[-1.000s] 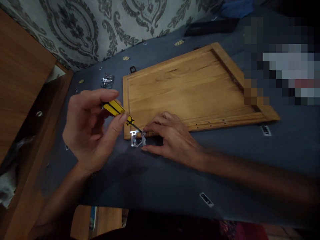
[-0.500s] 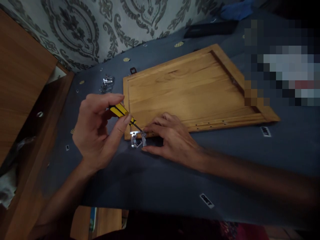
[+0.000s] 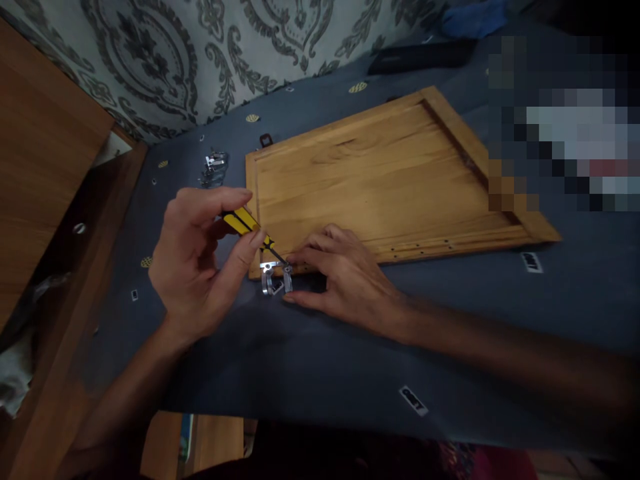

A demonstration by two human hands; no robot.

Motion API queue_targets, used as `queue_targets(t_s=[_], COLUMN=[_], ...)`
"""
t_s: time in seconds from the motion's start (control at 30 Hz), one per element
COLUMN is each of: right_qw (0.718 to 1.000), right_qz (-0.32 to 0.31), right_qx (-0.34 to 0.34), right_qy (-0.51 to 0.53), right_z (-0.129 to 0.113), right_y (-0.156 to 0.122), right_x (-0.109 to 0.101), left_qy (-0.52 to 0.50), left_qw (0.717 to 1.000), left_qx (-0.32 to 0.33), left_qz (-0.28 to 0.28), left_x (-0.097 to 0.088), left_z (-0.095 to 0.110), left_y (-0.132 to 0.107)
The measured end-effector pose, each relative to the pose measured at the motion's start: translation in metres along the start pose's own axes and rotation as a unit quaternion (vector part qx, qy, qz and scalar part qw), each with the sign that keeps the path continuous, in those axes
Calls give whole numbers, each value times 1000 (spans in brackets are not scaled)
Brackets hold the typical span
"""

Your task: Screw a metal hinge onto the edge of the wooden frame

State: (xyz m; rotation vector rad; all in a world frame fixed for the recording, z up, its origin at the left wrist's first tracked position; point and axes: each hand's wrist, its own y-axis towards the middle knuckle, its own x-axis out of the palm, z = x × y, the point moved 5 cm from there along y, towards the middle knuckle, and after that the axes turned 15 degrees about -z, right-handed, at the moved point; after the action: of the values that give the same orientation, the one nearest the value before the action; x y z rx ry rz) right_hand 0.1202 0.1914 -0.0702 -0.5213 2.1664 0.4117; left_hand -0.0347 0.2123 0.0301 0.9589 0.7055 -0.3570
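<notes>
My left hand grips a yellow and black screwdriver between thumb and fingers. Its tip reaches down to a metal hinge at the near left edge of a wooden cabinet door. My right hand closes on that hinge, thumb at its lower end and fingertips at the door's edge. The hinge parts overlap, so where one piece ends and another begins is hard to see. The door lies on dark cloth, and small holes run along its near edge.
More metal hinges lie in a small heap beyond my left hand. A long black object and a blue cloth lie at the back. Patterned fabric rises behind, and wooden furniture stands at the left.
My left hand and the screwdriver have shifted very slightly to the right. My right hand and the door stay in place.
</notes>
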Motion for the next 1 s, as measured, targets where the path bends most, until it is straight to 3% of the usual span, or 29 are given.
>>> queue_targets(t_s=[0.5, 0.73, 1.0], right_qw=[1000, 1000, 1000], right_qz=[10, 5, 11], right_qx=[-5, -4, -5], right_qy=[-1, -1, -10], right_z=[1, 0, 0], right_y=[0, 0, 0], right_x=[0, -1, -1], left_qy=[2, -41, -58], left_qw=[1000, 999, 998], left_qx=[6, -13, -9], left_qz=[6, -31, -25], left_x=[1, 2, -1], left_z=[-5, -9, -8], left_y=[0, -1, 0])
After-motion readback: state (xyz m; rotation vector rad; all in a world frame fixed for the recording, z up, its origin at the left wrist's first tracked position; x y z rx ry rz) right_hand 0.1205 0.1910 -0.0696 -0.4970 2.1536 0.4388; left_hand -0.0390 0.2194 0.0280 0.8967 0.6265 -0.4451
